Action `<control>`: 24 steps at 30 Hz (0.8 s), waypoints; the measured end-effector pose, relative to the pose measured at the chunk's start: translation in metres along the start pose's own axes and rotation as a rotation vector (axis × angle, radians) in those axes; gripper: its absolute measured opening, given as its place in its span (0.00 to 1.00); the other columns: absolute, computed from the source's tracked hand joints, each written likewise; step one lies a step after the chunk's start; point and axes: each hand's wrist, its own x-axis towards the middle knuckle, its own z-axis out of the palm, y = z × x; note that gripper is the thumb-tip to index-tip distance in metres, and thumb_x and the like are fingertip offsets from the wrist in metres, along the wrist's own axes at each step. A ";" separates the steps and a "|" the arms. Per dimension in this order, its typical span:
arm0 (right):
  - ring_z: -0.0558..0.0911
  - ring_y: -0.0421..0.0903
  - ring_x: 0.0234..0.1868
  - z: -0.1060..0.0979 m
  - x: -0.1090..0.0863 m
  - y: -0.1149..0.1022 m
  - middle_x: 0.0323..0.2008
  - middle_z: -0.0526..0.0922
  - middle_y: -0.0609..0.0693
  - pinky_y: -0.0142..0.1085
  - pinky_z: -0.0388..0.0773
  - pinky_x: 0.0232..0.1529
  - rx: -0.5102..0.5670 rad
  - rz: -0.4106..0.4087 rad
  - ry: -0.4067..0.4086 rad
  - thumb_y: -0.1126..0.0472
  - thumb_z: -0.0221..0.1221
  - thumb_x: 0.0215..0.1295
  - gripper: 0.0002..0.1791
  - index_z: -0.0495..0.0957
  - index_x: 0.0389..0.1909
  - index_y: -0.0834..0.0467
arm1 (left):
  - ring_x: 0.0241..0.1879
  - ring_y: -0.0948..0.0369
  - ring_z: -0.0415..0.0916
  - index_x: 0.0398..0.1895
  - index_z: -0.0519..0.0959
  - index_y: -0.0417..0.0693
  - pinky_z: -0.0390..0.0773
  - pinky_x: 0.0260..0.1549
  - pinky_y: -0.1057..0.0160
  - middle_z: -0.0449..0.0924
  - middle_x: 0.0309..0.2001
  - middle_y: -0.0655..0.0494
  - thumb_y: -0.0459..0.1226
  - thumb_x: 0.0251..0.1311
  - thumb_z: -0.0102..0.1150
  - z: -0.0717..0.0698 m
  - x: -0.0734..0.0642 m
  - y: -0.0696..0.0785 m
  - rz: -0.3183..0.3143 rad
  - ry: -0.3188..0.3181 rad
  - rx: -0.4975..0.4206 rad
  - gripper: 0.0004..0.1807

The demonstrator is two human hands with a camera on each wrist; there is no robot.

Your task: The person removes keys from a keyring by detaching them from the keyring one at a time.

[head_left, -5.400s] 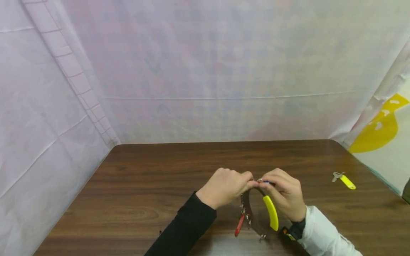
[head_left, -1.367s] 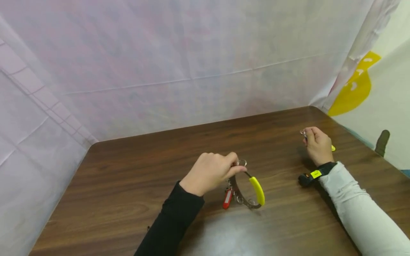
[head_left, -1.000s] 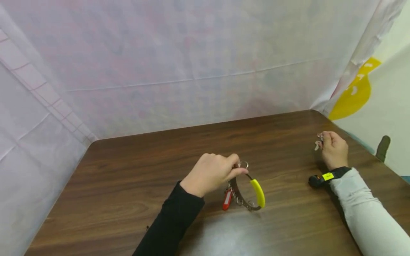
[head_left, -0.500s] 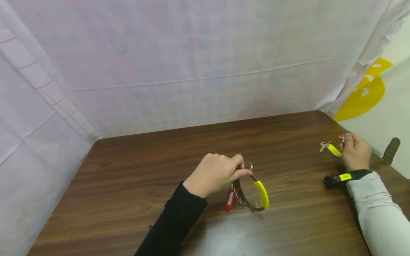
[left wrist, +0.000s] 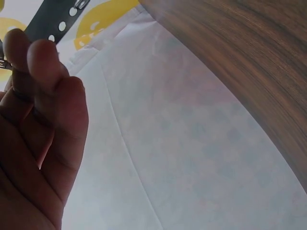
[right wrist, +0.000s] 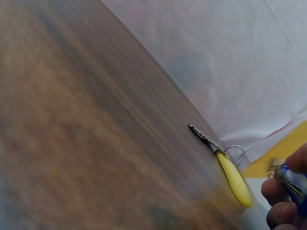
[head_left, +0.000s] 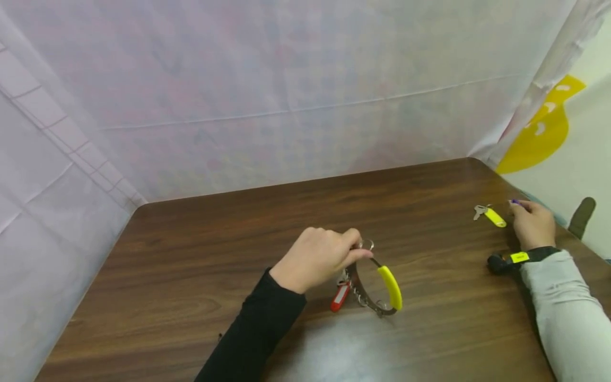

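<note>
My left hand [head_left: 315,260] grips a large key hoop at its top, a dark curved strip with a yellow sleeve [head_left: 391,289] on its right side. In the left wrist view the strip [left wrist: 53,18] shows a row of round holes. Small rings hang along the hoop, and a key with a red tag [head_left: 340,297] dangles from its left side. Far to the right, my right hand [head_left: 535,227] pinches a key with a blue tag [right wrist: 302,207], partly hidden by the fingers. Just left of that hand, a key with a yellow tag [head_left: 495,217] lies on the table.
The brown wooden table [head_left: 200,254] ends at a pale cloth [head_left: 238,106] behind and at the sides. Its right edge runs close by my right hand. A small dark bit [head_left: 220,336] lies beside the left sleeve.
Both hands were together at the hoop; the right hand has since carried the blue-tagged key to the far right, passing over the yellow-tagged key. My left hand keeps holding the hoop.
</note>
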 end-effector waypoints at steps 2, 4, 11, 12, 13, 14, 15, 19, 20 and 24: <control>0.73 0.53 0.51 0.000 0.001 0.000 0.50 0.80 0.54 0.32 0.63 0.40 -0.037 -0.001 -0.020 0.49 0.42 0.70 0.31 0.67 0.64 0.66 | 0.10 0.72 0.50 0.32 0.74 0.52 0.44 0.14 0.74 0.63 0.12 0.66 0.53 0.64 0.51 -0.001 0.001 0.001 -0.002 -0.012 -0.011 0.15; 0.68 0.62 0.60 -0.002 0.000 0.001 0.60 0.71 0.68 0.36 0.64 0.44 -0.057 0.002 -0.044 0.50 0.42 0.70 0.31 0.64 0.66 0.66 | 0.10 0.72 0.49 0.32 0.74 0.52 0.44 0.14 0.75 0.62 0.12 0.67 0.53 0.64 0.51 -0.001 0.002 0.003 -0.006 -0.032 -0.027 0.16; 0.65 0.67 0.63 -0.006 -0.003 0.006 0.63 0.67 0.71 0.51 0.65 0.51 -0.119 0.008 -0.110 0.46 0.40 0.72 0.33 0.63 0.66 0.68 | 0.11 0.72 0.48 0.30 0.73 0.53 0.45 0.14 0.75 0.58 0.12 0.67 0.54 0.65 0.49 -0.001 0.007 0.007 -0.019 -0.057 -0.032 0.17; 0.64 0.68 0.63 -0.007 -0.003 0.006 0.63 0.66 0.72 0.55 0.64 0.54 -0.128 0.006 -0.119 0.45 0.39 0.72 0.34 0.63 0.66 0.68 | 0.11 0.72 0.48 0.30 0.73 0.53 0.44 0.14 0.74 0.57 0.12 0.67 0.55 0.65 0.49 -0.001 0.007 0.007 -0.018 -0.055 -0.028 0.17; 0.64 0.69 0.63 -0.007 -0.003 0.007 0.63 0.66 0.73 0.57 0.63 0.56 -0.137 0.003 -0.124 0.45 0.39 0.72 0.34 0.63 0.66 0.68 | 0.11 0.72 0.48 0.29 0.72 0.53 0.44 0.14 0.74 0.57 0.12 0.67 0.55 0.65 0.49 -0.001 0.008 0.007 -0.018 -0.052 -0.027 0.17; 0.63 0.70 0.63 -0.008 -0.003 0.008 0.63 0.65 0.74 0.59 0.61 0.57 -0.145 0.002 -0.129 0.45 0.39 0.72 0.34 0.63 0.66 0.68 | 0.11 0.72 0.48 0.29 0.72 0.53 0.44 0.14 0.74 0.57 0.12 0.67 0.55 0.64 0.49 0.000 0.008 0.007 -0.014 -0.045 -0.024 0.17; 0.63 0.71 0.63 -0.009 -0.003 0.009 0.63 0.65 0.74 0.60 0.61 0.57 -0.152 0.001 -0.128 0.45 0.38 0.72 0.34 0.63 0.66 0.68 | 0.11 0.72 0.48 0.29 0.73 0.53 0.44 0.14 0.74 0.57 0.12 0.67 0.55 0.64 0.49 0.000 0.009 0.007 -0.009 -0.037 -0.021 0.17; 0.64 0.72 0.62 -0.012 -0.004 0.018 0.62 0.65 0.75 0.60 0.61 0.56 -0.177 -0.009 -0.116 0.45 0.38 0.72 0.35 0.64 0.64 0.70 | 0.10 0.72 0.48 0.30 0.74 0.53 0.43 0.14 0.75 0.59 0.11 0.66 0.55 0.63 0.51 0.003 0.012 0.009 0.021 -0.002 -0.014 0.17; 0.64 0.72 0.62 -0.013 -0.004 0.021 0.62 0.65 0.75 0.60 0.61 0.55 -0.188 -0.014 -0.118 0.45 0.38 0.72 0.35 0.64 0.64 0.70 | 0.10 0.72 0.48 0.30 0.74 0.53 0.43 0.14 0.75 0.60 0.11 0.66 0.55 0.63 0.52 0.004 0.012 0.010 0.025 0.002 -0.016 0.17; 0.63 0.74 0.61 -0.013 -0.003 0.026 0.62 0.64 0.76 0.61 0.61 0.56 -0.247 -0.029 -0.154 0.44 0.38 0.72 0.36 0.62 0.65 0.72 | 0.09 0.73 0.49 0.30 0.74 0.53 0.43 0.14 0.75 0.63 0.11 0.66 0.55 0.63 0.51 0.007 0.010 0.011 0.027 -0.010 -0.026 0.17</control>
